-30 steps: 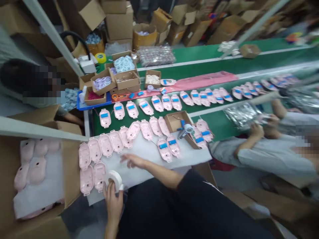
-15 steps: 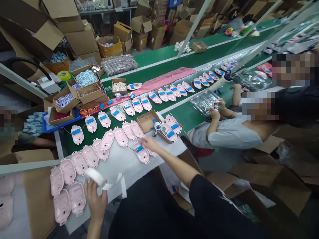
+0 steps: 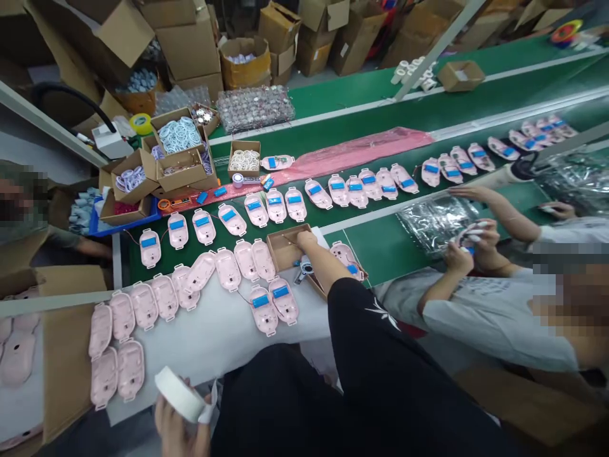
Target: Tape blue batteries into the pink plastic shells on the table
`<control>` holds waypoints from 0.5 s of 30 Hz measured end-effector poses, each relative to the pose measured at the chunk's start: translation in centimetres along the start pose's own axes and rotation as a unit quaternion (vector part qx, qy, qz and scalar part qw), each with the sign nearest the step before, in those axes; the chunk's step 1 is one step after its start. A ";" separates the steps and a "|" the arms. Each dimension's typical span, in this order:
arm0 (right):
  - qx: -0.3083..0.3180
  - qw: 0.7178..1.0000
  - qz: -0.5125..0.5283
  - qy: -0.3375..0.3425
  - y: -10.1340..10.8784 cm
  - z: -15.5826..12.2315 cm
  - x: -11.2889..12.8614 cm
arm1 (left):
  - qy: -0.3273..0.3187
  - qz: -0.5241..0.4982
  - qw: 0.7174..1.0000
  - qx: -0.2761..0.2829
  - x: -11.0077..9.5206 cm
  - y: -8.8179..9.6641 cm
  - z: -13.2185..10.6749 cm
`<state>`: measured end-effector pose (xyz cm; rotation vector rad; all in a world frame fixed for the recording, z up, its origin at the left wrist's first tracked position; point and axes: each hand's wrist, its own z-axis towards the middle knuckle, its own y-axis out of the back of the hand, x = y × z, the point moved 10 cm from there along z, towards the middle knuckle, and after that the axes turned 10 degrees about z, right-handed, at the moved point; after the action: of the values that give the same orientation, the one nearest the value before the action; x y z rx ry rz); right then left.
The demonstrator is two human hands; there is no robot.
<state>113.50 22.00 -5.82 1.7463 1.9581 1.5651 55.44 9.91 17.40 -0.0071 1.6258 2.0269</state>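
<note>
Over on your left, plain pink shells (image 3: 145, 306) are lining the white-covered counter (image 3: 190, 355). Your left hand (image 3: 178, 433) is gripping a roll of white tape (image 3: 178, 393) by the near edge, loose tail hanging. Two shells with blue packs (image 3: 264, 317) are sitting side by side mid-counter. Your right hand (image 3: 307, 240) is reaching into the small cardboard box (image 3: 281, 252), can't tell if it's holding anything tbh.

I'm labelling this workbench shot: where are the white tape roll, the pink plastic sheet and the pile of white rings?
White tape roll (image 3: 179, 395), head view: its broad white surface.
Pink plastic sheet (image 3: 354, 150), head view: midway along it.
White rings (image 3: 245, 160), head view: the pile's middle.
</note>
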 end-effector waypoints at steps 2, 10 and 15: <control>0.013 1.000 0.016 -0.004 0.9 0.1 0.7 | -0.050 0.002 0.999 0.006 -2.1 -0.5 1.1; 0.128 0.874 0.463 0.072 0.4 -11.9 6.8 | -0.219 0.031 0.973 0.057 -6.7 -2.0 4.3; 0.294 0.766 0.561 0.107 -6.1 -29.3 11.7 | -0.251 0.070 0.957 0.126 -6.3 -1.7 4.7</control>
<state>86.59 14.39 9.90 3.6100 1.5555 1.3840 63.00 11.88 19.15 0.6773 1.5615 1.7130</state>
